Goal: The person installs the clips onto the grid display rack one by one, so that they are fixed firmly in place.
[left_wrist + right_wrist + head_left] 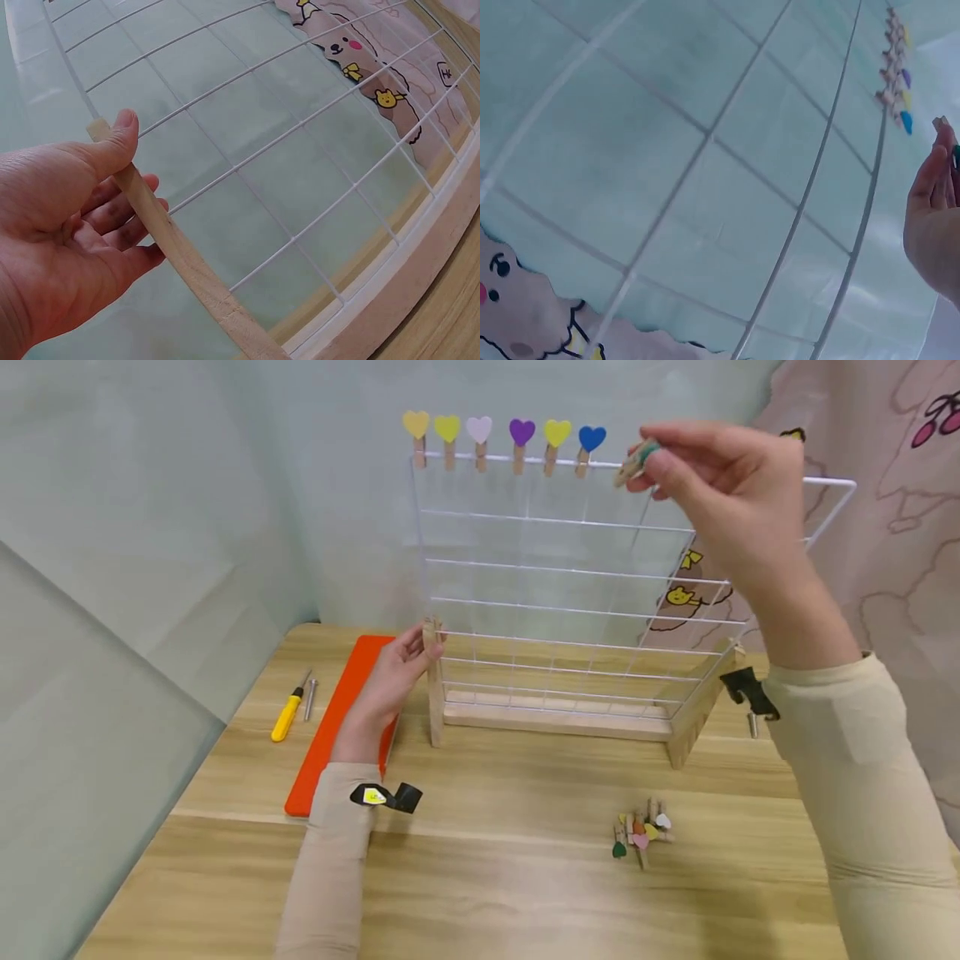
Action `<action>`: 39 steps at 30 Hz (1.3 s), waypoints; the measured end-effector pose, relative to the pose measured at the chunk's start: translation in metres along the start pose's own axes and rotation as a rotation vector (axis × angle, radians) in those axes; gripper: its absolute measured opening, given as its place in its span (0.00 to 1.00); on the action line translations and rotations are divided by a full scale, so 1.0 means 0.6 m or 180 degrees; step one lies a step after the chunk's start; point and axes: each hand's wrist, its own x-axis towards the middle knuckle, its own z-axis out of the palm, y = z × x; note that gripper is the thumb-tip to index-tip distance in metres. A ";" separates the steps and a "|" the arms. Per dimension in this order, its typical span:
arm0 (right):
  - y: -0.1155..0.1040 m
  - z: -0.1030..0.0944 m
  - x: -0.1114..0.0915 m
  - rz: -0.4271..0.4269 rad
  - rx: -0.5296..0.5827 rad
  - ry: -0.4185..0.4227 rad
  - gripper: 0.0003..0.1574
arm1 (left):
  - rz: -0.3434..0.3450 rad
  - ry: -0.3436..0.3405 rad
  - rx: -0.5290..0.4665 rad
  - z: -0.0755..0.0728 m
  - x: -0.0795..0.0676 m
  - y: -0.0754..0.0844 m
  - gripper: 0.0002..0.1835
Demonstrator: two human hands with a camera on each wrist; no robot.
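A white wire grid stands in a wooden frame point(555, 720) on the table. Several wooden clothespins with coloured hearts, among them a blue heart clothespin point(591, 440), sit along its top wire from the left end. My right hand point(738, 485) pinches a clothespin with a green heart point(633, 464) between thumb and fingers, close to the top wire and right of the blue one. In the right wrist view that clothespin is mostly hidden behind the hand. My left hand point(386, 681) holds the left wooden post point(199, 266) near its top, thumb on one side and fingers on the other.
A small pile of heart clothespins point(640, 835) lies on the table in front of the rack. At the left are an orange-red flat case point(326, 760), a yellow-handled screwdriver point(287, 717) and a metal bolt point(311, 699). Another bolt point(753, 725) lies at the right, near a patterned curtain point(900, 527).
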 end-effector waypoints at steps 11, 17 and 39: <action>0.012 -0.017 0.052 0.0335 -0.1092 0.0227 0.14 | 0.0014 0.0001 0.0094 0.004 0.003 0.004 0.34; 0.013 -0.023 0.055 0.0541 -0.1210 0.0107 0.14 | -0.0013 -0.0012 0.0082 0.009 0.001 0.008 0.34; 0.014 -0.026 0.064 0.1309 -0.1376 -0.0225 0.21 | -0.0039 -0.0002 0.0061 0.006 0.000 0.003 0.30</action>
